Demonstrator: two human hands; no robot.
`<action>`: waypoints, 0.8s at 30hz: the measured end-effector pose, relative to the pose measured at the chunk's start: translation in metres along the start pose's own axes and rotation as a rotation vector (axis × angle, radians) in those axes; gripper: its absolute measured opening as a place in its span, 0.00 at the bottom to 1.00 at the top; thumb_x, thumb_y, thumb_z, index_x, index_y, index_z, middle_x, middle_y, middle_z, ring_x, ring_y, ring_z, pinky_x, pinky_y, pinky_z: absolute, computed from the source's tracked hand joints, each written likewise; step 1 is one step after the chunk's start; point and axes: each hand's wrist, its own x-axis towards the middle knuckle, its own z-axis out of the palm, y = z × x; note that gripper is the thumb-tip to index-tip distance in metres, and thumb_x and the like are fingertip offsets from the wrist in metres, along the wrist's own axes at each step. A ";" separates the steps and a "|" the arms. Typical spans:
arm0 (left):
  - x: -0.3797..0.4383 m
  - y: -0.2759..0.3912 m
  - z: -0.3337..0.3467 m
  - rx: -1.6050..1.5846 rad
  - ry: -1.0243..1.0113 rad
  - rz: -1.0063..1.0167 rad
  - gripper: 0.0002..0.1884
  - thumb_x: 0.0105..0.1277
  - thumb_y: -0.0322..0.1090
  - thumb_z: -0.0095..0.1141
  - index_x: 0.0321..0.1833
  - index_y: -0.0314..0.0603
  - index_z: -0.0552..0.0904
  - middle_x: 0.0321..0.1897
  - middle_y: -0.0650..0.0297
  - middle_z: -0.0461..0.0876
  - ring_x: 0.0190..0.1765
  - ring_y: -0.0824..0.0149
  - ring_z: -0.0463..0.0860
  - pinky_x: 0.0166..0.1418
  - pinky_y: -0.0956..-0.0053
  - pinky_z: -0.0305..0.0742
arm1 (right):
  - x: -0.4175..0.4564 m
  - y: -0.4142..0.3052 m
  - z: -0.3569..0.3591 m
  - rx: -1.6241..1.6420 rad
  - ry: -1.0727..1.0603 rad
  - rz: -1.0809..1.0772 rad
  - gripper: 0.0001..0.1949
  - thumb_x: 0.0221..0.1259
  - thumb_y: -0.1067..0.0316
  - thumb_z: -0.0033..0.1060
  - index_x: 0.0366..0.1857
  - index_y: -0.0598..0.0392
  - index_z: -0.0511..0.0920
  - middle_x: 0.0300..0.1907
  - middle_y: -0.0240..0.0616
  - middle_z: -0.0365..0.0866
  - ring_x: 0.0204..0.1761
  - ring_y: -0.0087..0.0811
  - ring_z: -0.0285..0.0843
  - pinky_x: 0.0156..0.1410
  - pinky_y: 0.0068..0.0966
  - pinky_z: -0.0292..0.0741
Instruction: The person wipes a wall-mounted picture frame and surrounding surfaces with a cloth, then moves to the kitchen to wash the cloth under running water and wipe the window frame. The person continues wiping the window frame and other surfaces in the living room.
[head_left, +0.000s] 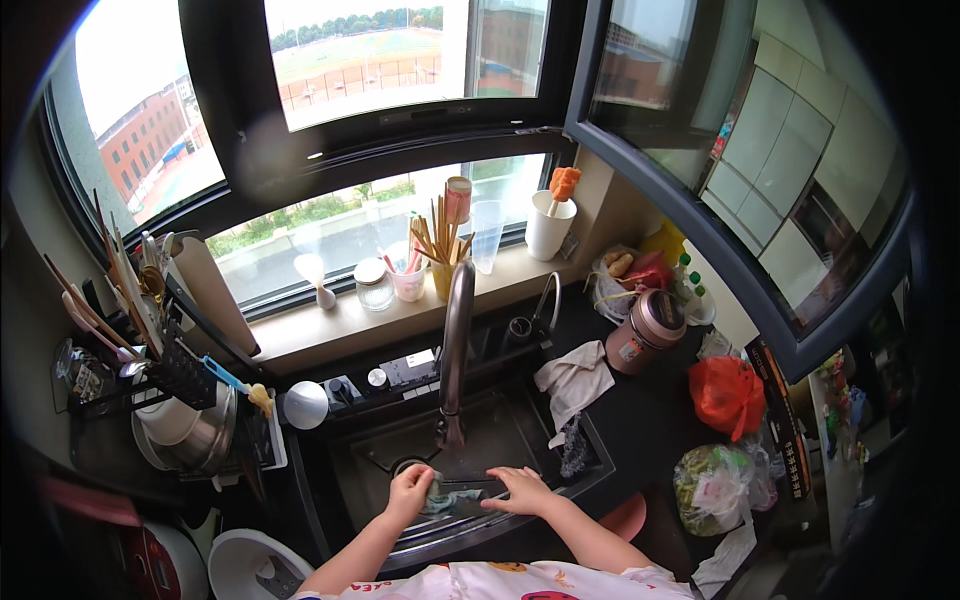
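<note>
Over the front of a dark sink (360, 480), my left hand (410, 491) pinches one end of a crumpled grey-green cloth (450, 501). The cloth hangs to the right of those fingers. My right hand (521, 491) is at the cloth's other end with thumb and fingers spread; the thumb is close to the cloth, and whether it touches is hard to tell. Behind both hands, a tall metal faucet (456, 345) reaches over the basin. A whitish rag (574, 379) drapes over the sink's back right corner.
Left of the sink stands a dish rack with metal bowls (202, 442) and a utensil holder (176, 382). Jars and cups, including a white cup (550, 229), line the windowsill. At right are a pink vacuum pot (645, 334), a red plastic bag (727, 394) and bagged greens (709, 487).
</note>
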 end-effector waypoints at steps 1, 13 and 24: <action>-0.008 0.013 0.003 0.277 -0.044 0.106 0.10 0.70 0.39 0.57 0.44 0.40 0.83 0.30 0.57 0.86 0.34 0.63 0.86 0.37 0.69 0.77 | -0.001 -0.002 0.009 0.217 0.041 0.061 0.25 0.59 0.49 0.68 0.53 0.57 0.76 0.53 0.46 0.80 0.50 0.34 0.82 0.57 0.30 0.76; -0.031 0.072 0.036 -0.353 -0.812 -0.220 0.26 0.76 0.48 0.44 0.70 0.42 0.71 0.59 0.53 0.76 0.29 0.72 0.81 0.29 0.82 0.76 | -0.014 -0.056 0.102 1.766 -0.029 -0.166 0.14 0.61 0.64 0.58 0.50 0.49 0.77 0.41 0.32 0.84 0.44 0.27 0.80 0.51 0.25 0.76; -0.047 0.075 0.085 -0.420 -0.786 -0.004 0.28 0.75 0.27 0.44 0.77 0.47 0.59 0.71 0.59 0.67 0.64 0.68 0.72 0.60 0.76 0.73 | -0.023 -0.050 0.019 2.645 0.257 0.108 0.21 0.69 0.42 0.43 0.49 0.46 0.78 0.49 0.35 0.82 0.51 0.41 0.80 0.59 0.43 0.75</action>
